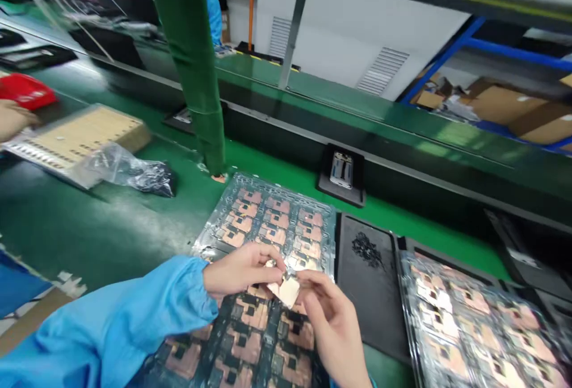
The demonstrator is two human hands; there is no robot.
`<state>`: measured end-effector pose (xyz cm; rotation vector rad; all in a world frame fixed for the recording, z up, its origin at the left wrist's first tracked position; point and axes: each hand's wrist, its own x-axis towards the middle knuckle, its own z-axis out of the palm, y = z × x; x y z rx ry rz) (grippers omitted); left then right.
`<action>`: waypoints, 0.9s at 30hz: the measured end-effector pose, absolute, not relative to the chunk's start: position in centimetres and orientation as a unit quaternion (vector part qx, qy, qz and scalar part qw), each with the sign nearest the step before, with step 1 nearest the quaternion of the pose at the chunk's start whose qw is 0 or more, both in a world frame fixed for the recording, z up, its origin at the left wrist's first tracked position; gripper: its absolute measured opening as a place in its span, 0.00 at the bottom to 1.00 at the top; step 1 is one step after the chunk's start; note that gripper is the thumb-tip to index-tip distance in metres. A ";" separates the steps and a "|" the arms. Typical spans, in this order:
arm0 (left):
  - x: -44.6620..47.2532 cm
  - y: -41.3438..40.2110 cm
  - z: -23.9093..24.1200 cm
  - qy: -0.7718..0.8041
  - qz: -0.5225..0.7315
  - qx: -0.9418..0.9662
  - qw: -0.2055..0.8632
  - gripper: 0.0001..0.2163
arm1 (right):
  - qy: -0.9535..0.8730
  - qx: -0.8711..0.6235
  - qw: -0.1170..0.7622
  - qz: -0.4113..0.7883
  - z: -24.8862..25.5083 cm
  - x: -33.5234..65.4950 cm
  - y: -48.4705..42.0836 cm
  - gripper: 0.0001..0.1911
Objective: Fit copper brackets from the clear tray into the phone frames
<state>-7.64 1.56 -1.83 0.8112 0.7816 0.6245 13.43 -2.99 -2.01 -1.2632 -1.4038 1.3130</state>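
Note:
Between my two hands is a small, flat copper-coloured part (288, 291), shiny where light falls on it. My left hand (245, 267) pinches its upper left side with thumb and fingers. On the right edge, my right hand (328, 316) grips it with bent fingers, some of them hidden. Both hands are above a clear plastic tray (329, 221) filled with rows of similar copper-coloured parts with dark squares. The near tray rows look darker, and my left sleeve covers some of them.
A black tray (375, 298) with a pile of small black pieces (366, 248) lies to the right, beside another filled plastic tray (407, 310). Behind, a phone frame (342, 170) rests on a black pad. A green-wrapped post (196, 78) rises near a plastic bag (134, 167). Another person's hand (13, 120) is far left.

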 end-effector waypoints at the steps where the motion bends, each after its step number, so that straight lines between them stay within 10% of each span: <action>1: -7.4 1.7 -1.4 0.364 0.302 0.356 0.806 0.21 | -0.544 -0.484 0.450 0.516 -2.2 13.5 -3.0 0.17; 13: 1.0 5.2 2.3 0.400 0.251 0.393 0.789 0.26 | -0.317 -0.473 0.685 0.455 -2.6 14.0 -1.9 0.15; 17: -1.1 14.2 4.8 0.568 0.278 0.474 0.613 0.12 | -0.217 -0.453 0.719 0.481 -1.8 16.5 -1.1 0.11; 22: -6.5 22.6 8.4 0.740 0.332 0.472 0.347 0.19 | -0.259 -0.439 0.676 0.532 -2.4 18.9 -2.3 0.15; 27: -5.8 23.9 7.0 0.747 0.253 0.520 0.328 0.18 | -0.153 -0.439 0.661 0.589 -1.5 17.6 -3.6 0.19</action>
